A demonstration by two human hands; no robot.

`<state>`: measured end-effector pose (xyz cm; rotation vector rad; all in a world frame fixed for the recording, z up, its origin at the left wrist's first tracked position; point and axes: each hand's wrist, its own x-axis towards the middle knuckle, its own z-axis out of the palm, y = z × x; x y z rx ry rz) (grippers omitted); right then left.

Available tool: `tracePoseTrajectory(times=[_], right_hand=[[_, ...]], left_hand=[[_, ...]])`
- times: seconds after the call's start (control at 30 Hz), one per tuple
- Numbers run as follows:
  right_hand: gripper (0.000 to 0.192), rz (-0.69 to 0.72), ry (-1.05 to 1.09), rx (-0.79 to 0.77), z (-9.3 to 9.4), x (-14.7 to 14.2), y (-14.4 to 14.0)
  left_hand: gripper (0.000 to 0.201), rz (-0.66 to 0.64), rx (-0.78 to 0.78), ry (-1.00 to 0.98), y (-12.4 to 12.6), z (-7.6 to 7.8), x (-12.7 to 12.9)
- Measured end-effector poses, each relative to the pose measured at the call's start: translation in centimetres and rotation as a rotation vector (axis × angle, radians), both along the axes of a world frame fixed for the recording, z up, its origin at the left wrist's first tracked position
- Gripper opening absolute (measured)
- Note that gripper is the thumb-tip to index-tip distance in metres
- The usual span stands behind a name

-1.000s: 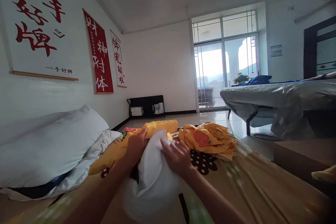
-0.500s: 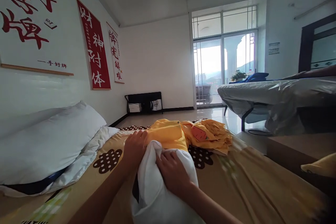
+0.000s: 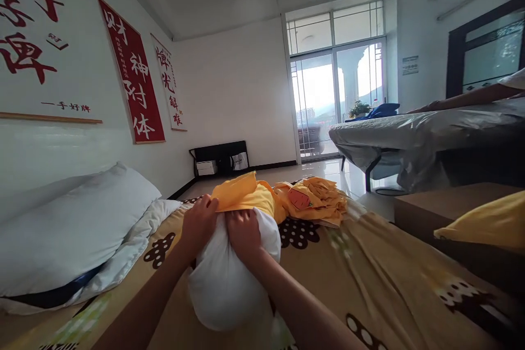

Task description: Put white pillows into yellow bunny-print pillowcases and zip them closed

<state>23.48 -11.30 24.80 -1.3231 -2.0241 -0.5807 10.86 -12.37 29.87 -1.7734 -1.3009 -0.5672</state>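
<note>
1. A white pillow (image 3: 223, 279) is being gripped at its far end by the right hand (image 3: 245, 232), fingers clenched into the fabric.
2. The edge of a yellow pillowcase (image 3: 241, 197) is being pinched by the left hand (image 3: 199, 222).
3. Both are being held over the patterned bedsheet (image 3: 369, 279), near crumpled yellow bedding (image 3: 315, 205).

Up and left of the hands, the white wall scroll (image 3: 36, 38) shows large red characters cut off at the frame edge and small black 一手好牌. The red banner (image 3: 131, 71) beside it reads 财神附体. The farther white scroll's (image 3: 170, 90) red characters are unclear.
</note>
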Motion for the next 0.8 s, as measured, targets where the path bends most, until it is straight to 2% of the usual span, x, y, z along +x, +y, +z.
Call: tracePoseTrajectory(times=[0.1,0.2,0.33,0.4,0.43,0.5,0.57,0.63,0.7,0.8], right_hand=[[0.022,0.021,0.041,0.043,0.3,0.2,0.2],[0.020,0.152,0.080,0.150,-0.1,0.9,-1.1],[0.027,0.423,0.056,0.538,-1.9,3.3,-4.1],[0.030,0.442,0.037,0.634,-3.1,4.5,-5.3],[0.033,0.416,0.035,0.602,-3.7,5.0,-5.6],[0.042,0.363,0.037,0.431,-4.4,5.1,-5.9],[0.053,0.373,0.028,0.243,-4.5,4.4,-5.9],[0.062,0.416,0.023,0.099,-4.1,3.2,-5.9],[0.070,0.441,0.026,0.001,-3.6,1.9,-5.9],[0.074,0.464,0.016,-0.072,-3.3,0.4,-5.9]], left_hand=[[0.016,0.031,0.088,0.015,0.3,-0.4,-1.7],[0.015,0.008,0.102,0.033,0.5,-1.1,-3.1],[0.014,0.010,0.057,-0.070,0.8,-1.9,-5.7],[0.014,-0.002,0.043,-0.202,1.0,-2.2,-7.4],[0.013,-0.016,0.043,-0.285,1.0,-2.4,-8.2],[0.017,-0.069,0.067,-0.408,1.0,-2.5,-9.5],[0.017,-0.122,0.149,-0.395,0.8,-2.3,-10.1],[0.007,-0.136,0.266,-0.252,0.5,-1.5,-10.1],[0.007,-0.127,0.350,-0.050,0.2,-0.6,-10.1],[0.012,-0.174,0.338,0.314,-0.2,0.5,-10.7]])
